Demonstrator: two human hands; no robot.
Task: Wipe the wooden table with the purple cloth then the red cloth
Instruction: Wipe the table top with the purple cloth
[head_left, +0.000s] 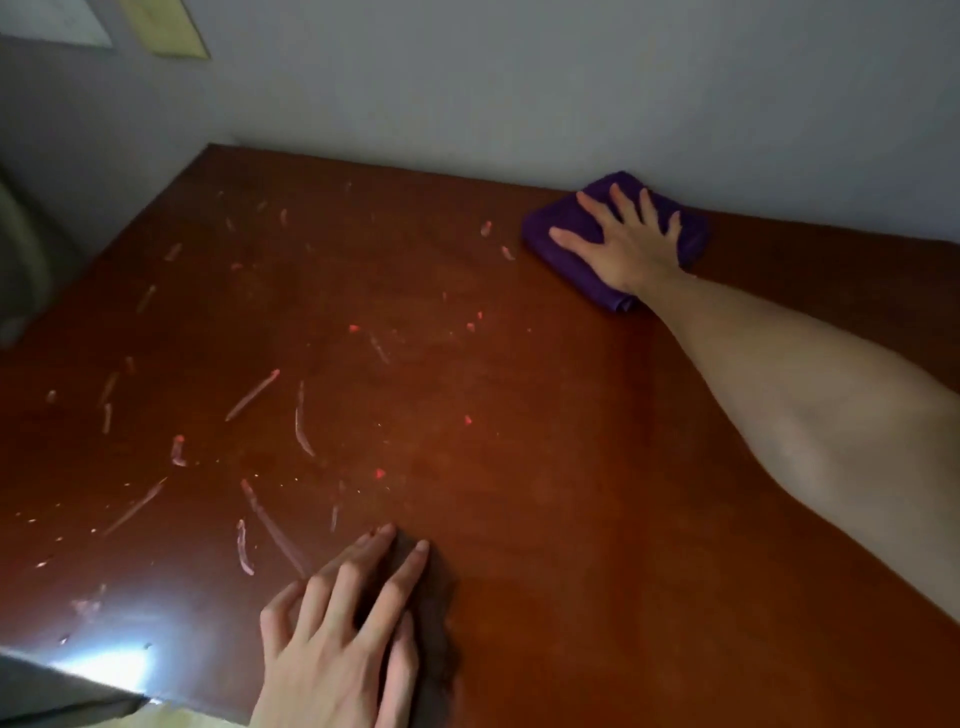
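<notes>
Fingers spread on purple cloth at the table's far edge

Fingers (592, 200) of the right hand (626, 244) lie splayed and flat on top of the purple cloth (693, 236), pressing it down onto the wood rather than gripping it — the palm covers the middle of the folded pad, and no finger curls under its edge. The cloth sits at the far right of the wooden table (519, 415), just beside the line where the tabletop meets the grey wall (571, 93). Its folded corner pokes out below the wrist. The bare right forearm (831, 415) stretches back across the table toward the lower right of the view.

The left hand (337, 634) rests palm-down near the front edge of the table, fingers extended and slightly apart, holding nothing. A dark shadow lies beside it on the wood.

Between the two hands, and spreading over the left half of the tabletop, are pale pinkish streaks (252, 395) and small bright red specks (379, 473) — smears and crumbs scattered on the reddish-brown surface. The right half near the cloth looks smooth and free of marks. A bright glare (111, 667) sits on the front left corner. On the wall, top left, hangs a yellowish panel (166, 26). No writing or label is legible anywhere.
</notes>
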